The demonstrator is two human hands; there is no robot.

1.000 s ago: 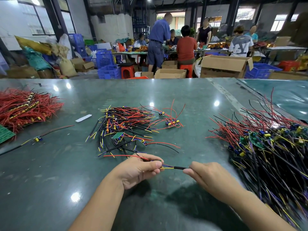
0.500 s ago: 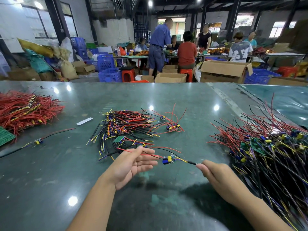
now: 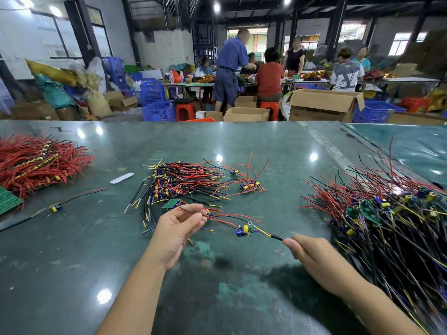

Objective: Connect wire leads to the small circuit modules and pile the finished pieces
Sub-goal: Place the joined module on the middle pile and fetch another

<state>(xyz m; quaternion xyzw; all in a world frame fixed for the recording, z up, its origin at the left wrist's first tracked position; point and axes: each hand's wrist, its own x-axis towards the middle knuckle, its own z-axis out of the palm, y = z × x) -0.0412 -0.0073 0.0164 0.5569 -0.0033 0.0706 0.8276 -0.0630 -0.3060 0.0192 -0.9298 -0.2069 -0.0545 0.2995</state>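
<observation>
A: Our right hand [image 3: 312, 255] pinches the black cable [image 3: 277, 237] at its near end, and our left hand [image 3: 177, 228] has the thin red and black leads [image 3: 191, 210] nipped between thumb and fingertips. Both hands are gripping.

B: And the little circuit board [image 3: 243, 231] hangs between them, just above the green table [image 3: 72, 262], blue and yellow parts up.

A: So we're carrying a wired piece, I'd say, and the middle pile [image 3: 179, 182] sits just beyond our left hand. That looks like where it belongs.

B: Then we'd do well to keep the wires lightly taut, not tugging. The joints at the board are the weak spot, we reckon.

A: Agreed. Lay it with its wires running the same way as the rest, so the pile stays combed and doesn't tangle.

B: And mind the big heap [image 3: 377, 213] on our right; loose ends there could snag the cable.

A: The red bundle [image 3: 36, 160] far left is well apart, no worry.
</observation>
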